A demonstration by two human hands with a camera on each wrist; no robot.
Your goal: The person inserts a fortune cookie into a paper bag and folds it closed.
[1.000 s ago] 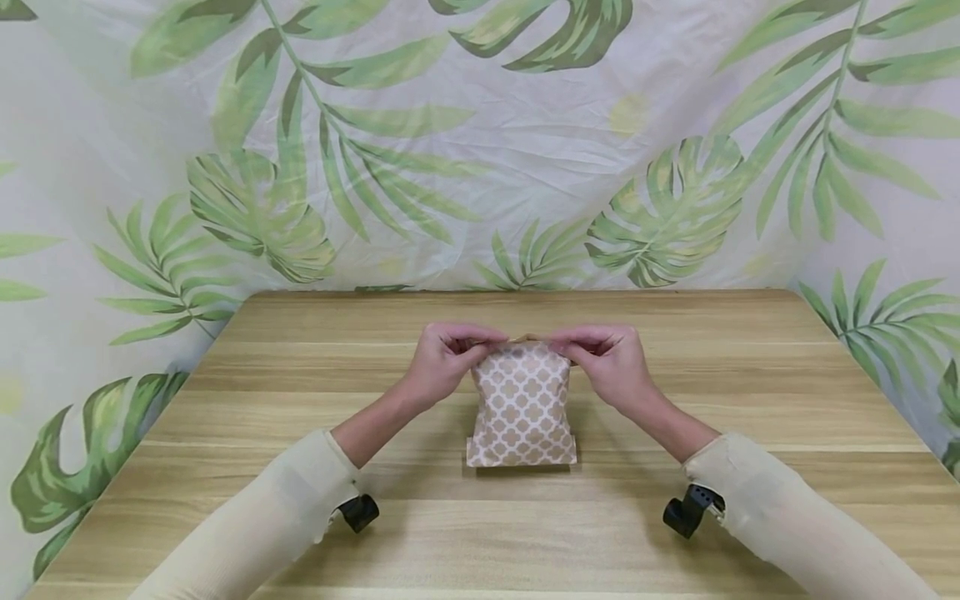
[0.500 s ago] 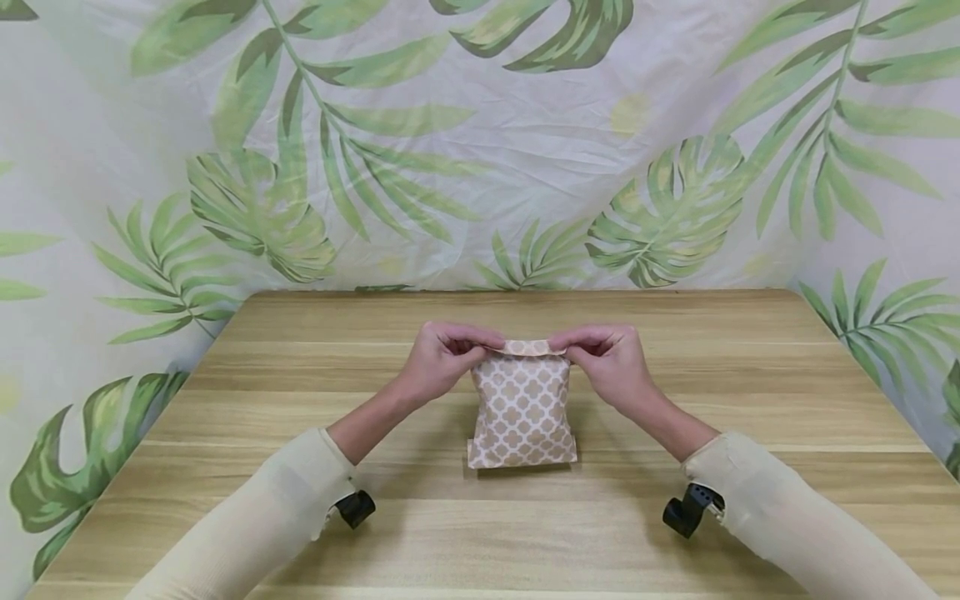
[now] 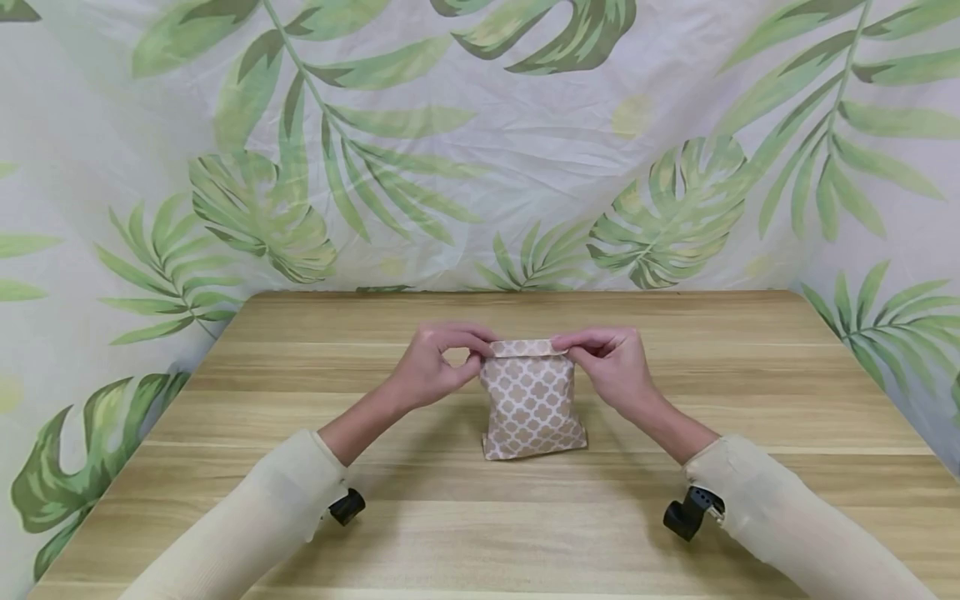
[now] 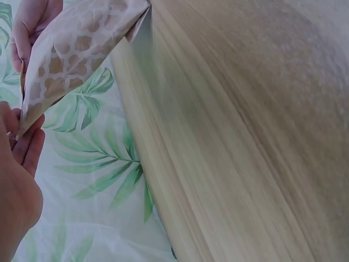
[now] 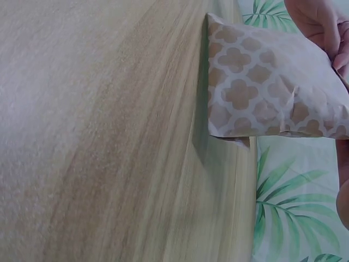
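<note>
A small paper bag (image 3: pixel 531 400), tan with a white quatrefoil print, stands upright and puffed out between my hands in the head view. Its top edge is folded over into a narrow flat band (image 3: pixel 527 347). At the band's left end, my left hand (image 3: pixel 427 371) pinches the bag's corner between thumb and fingertips. My right hand (image 3: pixel 621 367) pinches the opposite corner, thumb in front and fingers along the fold. Seen in the right wrist view, the bag (image 5: pixel 245 82) tilts, with its bottom edge close over the table; most of my right hand (image 5: pixel 343 191) lies outside that frame.
The wooden table (image 3: pixel 300 333) spreads around the bag on all sides. Behind it hangs a pale cloth (image 3: pixel 525 167) printed with green leaves. Black wrist cameras (image 3: pixel 347 506) hang below both cream sleeves (image 3: pixel 247 517).
The bag's top edge has been folded forward into a band. The bag has shifted slightly right, its bottom swinging right. My left fingers have slid toward the corner; my right hand has barely moved.
</note>
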